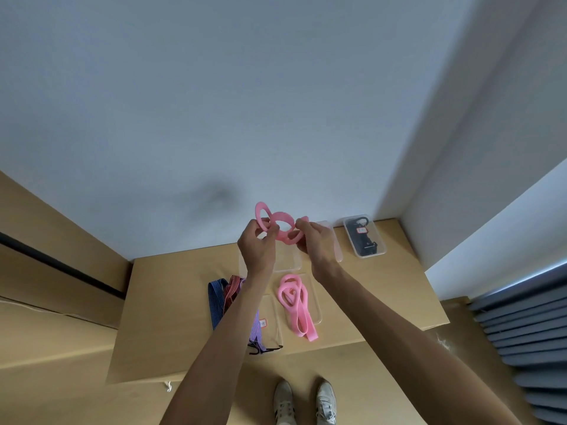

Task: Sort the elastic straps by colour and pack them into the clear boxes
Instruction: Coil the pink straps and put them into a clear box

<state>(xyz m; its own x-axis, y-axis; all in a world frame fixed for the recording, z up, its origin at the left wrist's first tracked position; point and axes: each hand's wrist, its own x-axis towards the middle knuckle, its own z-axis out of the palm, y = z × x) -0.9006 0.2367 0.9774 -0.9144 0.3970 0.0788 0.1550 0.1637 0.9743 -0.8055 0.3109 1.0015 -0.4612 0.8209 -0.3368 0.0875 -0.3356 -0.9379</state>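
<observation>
Both hands hold a pink elastic strap [283, 227] coiled into loops, raised above the far side of the cardboard table [171, 302]. My left hand [257, 243] pinches its left loops and my right hand [313, 240] pinches the right end. A second pink strap [296, 305] lies in a clear box [316, 305] below the hands, its tail hanging over the near rim. Blue [215, 302], red-striped [230, 291] and purple [255, 328] straps lie left of it, partly hidden by my left forearm. A clear box [365, 237] at the far right holds black straps.
Empty clear boxes [290, 260] sit under my hands near the wall, partly hidden. Another clear lid or box [274, 326] lies by the purple strap. The wall rises just behind the table. Grey slats [530, 338] stand at the right, my shoes [303, 400] below.
</observation>
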